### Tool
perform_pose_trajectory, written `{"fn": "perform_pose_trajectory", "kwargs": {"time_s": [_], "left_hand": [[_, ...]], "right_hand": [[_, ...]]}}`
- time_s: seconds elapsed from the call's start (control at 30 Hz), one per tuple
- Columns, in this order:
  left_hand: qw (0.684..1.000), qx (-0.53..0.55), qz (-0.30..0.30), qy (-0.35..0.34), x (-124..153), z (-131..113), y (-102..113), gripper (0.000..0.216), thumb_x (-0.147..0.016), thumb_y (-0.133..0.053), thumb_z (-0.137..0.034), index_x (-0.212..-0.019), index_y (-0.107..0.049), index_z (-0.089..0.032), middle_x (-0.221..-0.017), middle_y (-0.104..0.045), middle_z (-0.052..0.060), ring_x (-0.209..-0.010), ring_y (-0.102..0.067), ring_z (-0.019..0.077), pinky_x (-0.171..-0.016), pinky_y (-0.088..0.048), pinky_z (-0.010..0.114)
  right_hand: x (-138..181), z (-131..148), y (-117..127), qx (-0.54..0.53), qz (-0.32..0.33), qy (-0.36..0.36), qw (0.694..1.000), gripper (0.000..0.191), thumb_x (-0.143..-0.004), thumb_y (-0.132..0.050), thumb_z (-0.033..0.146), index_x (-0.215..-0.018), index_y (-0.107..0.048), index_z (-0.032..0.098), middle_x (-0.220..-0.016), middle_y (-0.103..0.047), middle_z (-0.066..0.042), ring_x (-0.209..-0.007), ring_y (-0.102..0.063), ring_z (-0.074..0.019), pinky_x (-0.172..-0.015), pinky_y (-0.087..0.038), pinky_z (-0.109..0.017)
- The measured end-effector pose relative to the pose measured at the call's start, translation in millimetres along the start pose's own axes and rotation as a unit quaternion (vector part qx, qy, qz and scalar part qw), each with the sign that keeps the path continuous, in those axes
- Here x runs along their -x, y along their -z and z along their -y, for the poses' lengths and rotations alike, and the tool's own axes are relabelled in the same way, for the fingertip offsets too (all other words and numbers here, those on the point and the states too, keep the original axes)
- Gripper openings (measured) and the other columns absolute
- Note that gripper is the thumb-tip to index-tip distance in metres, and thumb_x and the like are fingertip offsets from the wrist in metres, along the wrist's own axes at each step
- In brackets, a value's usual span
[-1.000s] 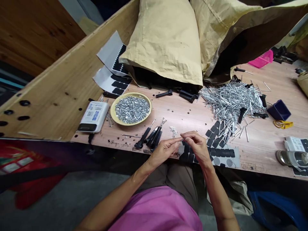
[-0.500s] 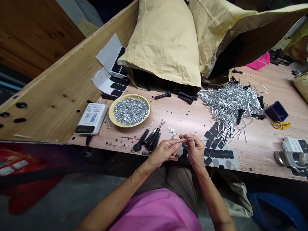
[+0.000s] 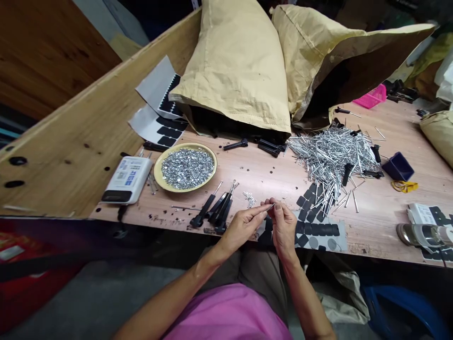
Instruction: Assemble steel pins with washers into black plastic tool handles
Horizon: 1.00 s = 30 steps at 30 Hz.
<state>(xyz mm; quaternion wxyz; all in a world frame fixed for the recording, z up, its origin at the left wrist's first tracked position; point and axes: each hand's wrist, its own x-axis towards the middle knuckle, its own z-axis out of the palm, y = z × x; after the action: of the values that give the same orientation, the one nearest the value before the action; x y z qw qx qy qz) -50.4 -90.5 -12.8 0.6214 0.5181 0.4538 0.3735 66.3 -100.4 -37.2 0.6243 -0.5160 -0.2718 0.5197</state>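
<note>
My left hand (image 3: 243, 228) and my right hand (image 3: 284, 227) meet above the front edge of the bench. Both are closed at the fingertips on a thin metal pin (image 3: 271, 206); most of it is hidden by the fingers. Just beyond them lies a small cluster of washers (image 3: 249, 198). Several black plastic handles with metal pins (image 3: 222, 211) lie left of my left hand. Beneath and right of my right hand is a backing sheet (image 3: 341, 236) with black adhesive pads (image 3: 318, 229).
A yellow bowl (image 3: 159, 178) holds many small metal washers. Loose metal pins (image 3: 327, 156) form a heap at right, by a dark blue box (image 3: 398, 166). Large paper sacks (image 3: 237, 71) stand behind. A white device (image 3: 129, 177) sits left, a glass jar (image 3: 408, 233) right.
The camera view has shifted slightly, so the bench contents appear a little further left. My hands stay together on the pin in nearly the same pose.
</note>
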Motion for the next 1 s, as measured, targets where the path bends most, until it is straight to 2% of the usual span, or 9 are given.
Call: {"fn": "perform_pose_trajectory", "kwargs": {"time_s": [0.17, 0.27, 0.4, 0.53, 0.57, 0.7, 0.77, 0.87, 1.0], "left_hand": [[0.997, 0.03, 0.041, 0.065, 0, 1, 4, 0.055, -0.082, -0.053, -0.052, -0.12, -0.063, -0.013, -0.052, -0.052, -0.004, -0.044, -0.044, 0.0076, -0.045, -0.037, 0.02], [0.998, -0.024, 0.034, 0.039, 1, -4, 7, 0.047, -0.081, -0.055, -0.048, -0.11, -0.069, -0.015, -0.061, -0.06, 0.001, -0.06, -0.055, 0.0126, -0.051, -0.043, 0.022], [0.993, -0.055, 0.071, 0.074, 3, -9, 9, 0.045, -0.083, -0.05, -0.043, -0.111, -0.068, -0.012, -0.063, -0.065, 0.003, -0.065, -0.06, 0.016, -0.053, -0.046, 0.024], [0.994, -0.092, 0.055, 0.008, 1, -8, 10, 0.035, -0.078, -0.056, -0.039, -0.099, -0.074, -0.017, -0.091, -0.072, 0.008, -0.091, -0.063, 0.0211, -0.077, -0.051, 0.031], [0.994, -0.09, 0.064, 0.008, 0, -7, 11, 0.034, -0.078, -0.057, -0.039, -0.098, -0.074, -0.017, -0.091, -0.072, 0.008, -0.09, -0.063, 0.0207, -0.078, -0.051, 0.031], [0.979, -0.036, 0.167, 0.113, -2, -5, 15, 0.048, -0.082, -0.053, -0.047, -0.112, -0.068, -0.012, -0.057, -0.06, 0.0, -0.055, -0.055, 0.0124, -0.054, -0.047, 0.025], [0.981, -0.038, 0.157, 0.111, -1, -4, 15, 0.048, -0.081, -0.054, -0.047, -0.112, -0.068, -0.013, -0.059, -0.061, 0.0, -0.058, -0.055, 0.0124, -0.056, -0.047, 0.026], [0.99, -0.092, 0.094, 0.042, 1, -3, 14, 0.038, -0.08, -0.057, -0.042, -0.102, -0.073, -0.015, -0.082, -0.071, 0.007, -0.082, -0.062, 0.0177, -0.075, -0.05, 0.03], [0.981, -0.103, 0.147, 0.073, 4, 1, 14, 0.041, -0.082, -0.052, -0.041, -0.105, -0.071, -0.012, -0.077, -0.072, 0.007, -0.07, -0.063, 0.0166, -0.068, -0.051, 0.03]], "right_hand": [[-7, 11, 14, 0.088, 0.06, 0.03, 0.994, 0.024, -0.074, -0.07, 0.043, -0.086, -0.075, 0.022, -0.091, -0.075, -0.005, -0.089, -0.069, -0.0198, -0.084, -0.054, -0.035], [-12, 22, 23, 0.163, 0.118, 0.061, 0.978, 0.019, -0.076, -0.069, 0.04, -0.082, -0.076, 0.024, -0.086, -0.075, -0.004, -0.084, -0.069, -0.0189, -0.08, -0.055, -0.033], [-19, 30, 34, 0.225, 0.178, 0.126, 0.95, 0.016, -0.08, -0.066, 0.038, -0.083, -0.076, 0.026, -0.079, -0.074, -0.003, -0.076, -0.069, -0.0184, -0.072, -0.055, -0.032], [-23, 28, 42, 0.257, 0.208, 0.149, 0.932, 0.015, -0.08, -0.066, 0.038, -0.082, -0.076, 0.027, -0.079, -0.074, -0.004, -0.075, -0.069, -0.0187, -0.07, -0.055, -0.032], [-23, 28, 44, 0.258, 0.213, 0.145, 0.931, 0.016, -0.08, -0.065, 0.039, -0.082, -0.075, 0.026, -0.079, -0.074, -0.004, -0.075, -0.069, -0.0186, -0.07, -0.055, -0.032], [-20, 27, 49, 0.285, 0.237, 0.171, 0.913, 0.019, -0.085, -0.06, 0.039, -0.085, -0.074, 0.027, -0.079, -0.074, -0.003, -0.077, -0.068, -0.0185, -0.076, -0.055, -0.034], [-18, 28, 51, 0.336, 0.249, 0.225, 0.88, 0.02, -0.089, -0.055, 0.037, -0.089, -0.072, 0.026, -0.082, -0.073, -0.003, -0.079, -0.067, -0.0181, -0.089, -0.051, -0.04], [-17, 28, 53, 0.452, 0.255, 0.308, 0.797, 0.025, -0.094, -0.045, 0.035, -0.093, -0.068, 0.024, -0.085, -0.07, -0.005, -0.08, -0.063, -0.0176, -0.103, -0.039, -0.048], [-19, 31, 54, 0.545, 0.299, 0.377, 0.687, 0.032, -0.098, -0.033, 0.032, -0.09, -0.063, 0.023, -0.077, -0.065, -0.003, -0.076, -0.056, -0.0165, -0.105, -0.036, -0.046]]}}
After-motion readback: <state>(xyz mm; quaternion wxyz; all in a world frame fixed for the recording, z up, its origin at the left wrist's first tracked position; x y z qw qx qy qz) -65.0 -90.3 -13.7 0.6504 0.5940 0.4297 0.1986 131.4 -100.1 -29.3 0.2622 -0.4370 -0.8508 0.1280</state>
